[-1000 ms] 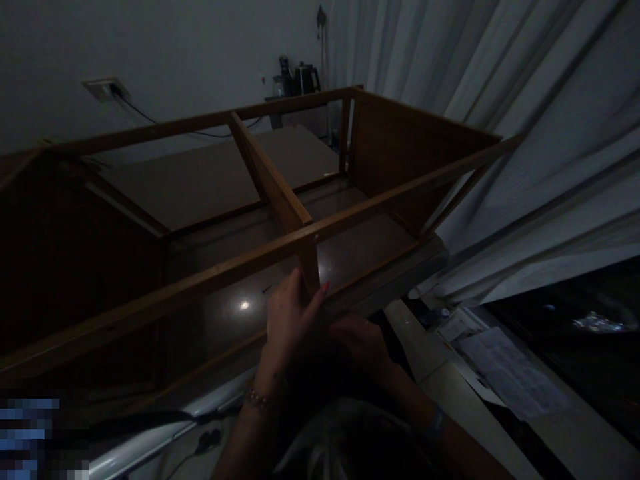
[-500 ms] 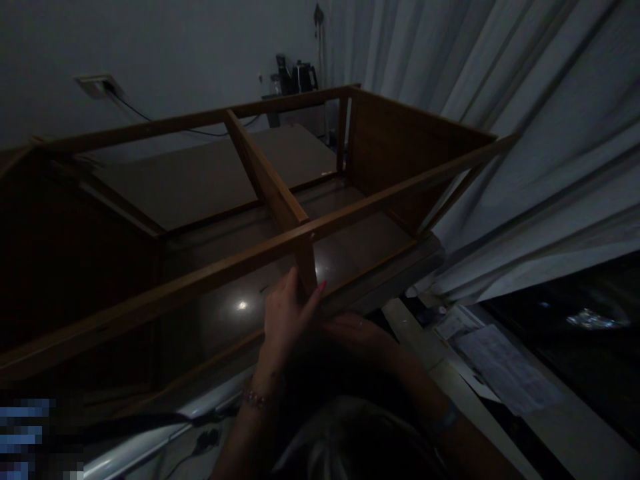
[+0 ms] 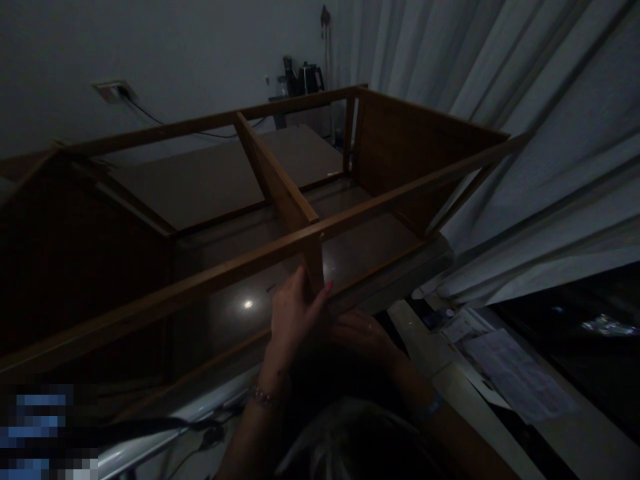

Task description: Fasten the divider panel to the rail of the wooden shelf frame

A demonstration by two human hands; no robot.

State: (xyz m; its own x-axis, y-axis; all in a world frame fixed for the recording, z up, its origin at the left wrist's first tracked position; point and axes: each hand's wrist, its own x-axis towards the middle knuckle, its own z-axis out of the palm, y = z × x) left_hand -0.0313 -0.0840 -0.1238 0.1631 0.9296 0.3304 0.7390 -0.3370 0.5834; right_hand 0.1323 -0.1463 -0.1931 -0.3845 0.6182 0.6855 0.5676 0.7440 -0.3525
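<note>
A brown wooden frame [image 3: 240, 263], like a cabinet without its top panel, stands on a padded surface. My left hand [image 3: 293, 310] is closed round the short wooden upright [image 3: 314, 263] at the middle of its near side, thumb on the right edge. Just right of it and lower, my right hand [image 3: 365, 333] has its fingers bent together toward the upright's lower end. The fingertips and anything in them are lost in shadow. A crosspiece [image 3: 280, 177] runs from this upright to the far rail.
White curtains [image 3: 450, 87] hang on the right. Papers [image 3: 517, 373] lie at the lower right. Behind the frame are a dark kettle [image 3: 310, 78] and a wall socket [image 3: 113, 91] with a plugged cable. A metal tube [image 3: 145, 443] and cables lie at lower left. Hair covers the bottom middle.
The view has shifted slightly, so everything sits a little further right. Both hands keep their places at the upright, with hardly any movement against the frame.
</note>
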